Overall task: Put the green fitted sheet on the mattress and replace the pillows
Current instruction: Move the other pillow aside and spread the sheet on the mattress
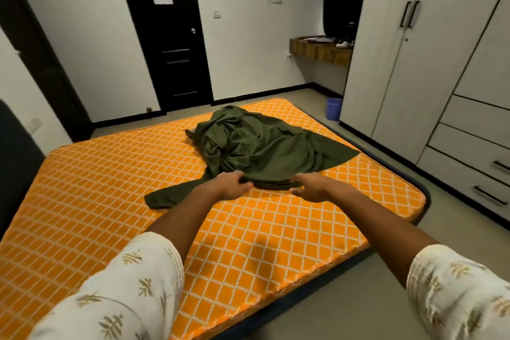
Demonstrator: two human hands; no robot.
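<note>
You reach both arms across a bare orange mattress (110,201) quilted in a white diamond pattern, toward the green fitted sheet (265,146) bunched in a rumpled heap on its far half. The heap's long axis runs from the mattress's far edge, by the black door (171,36), back toward you, and it is broader at the near end, where one flat flap points right toward the mattress's side edge and a narrower tail (168,196) trails out to the near left. Your left hand (231,185) has its grip closed on the sheet's near hem, fingers curled over the fabric and thumb tucked beneath. Your right hand (309,188) meets the same hem just beside it, fingers over the edge and thumb spread below, grasping the cloth. The stretch of hem between your hands lies folded and dark against the mattress. Patterned cream sleeves (132,284) cover your upper arms. A white wardrobe (414,63) stands to the right, with a blue bin (334,108) on the floor near its base and a wooden desk (320,50) beyond.
</note>
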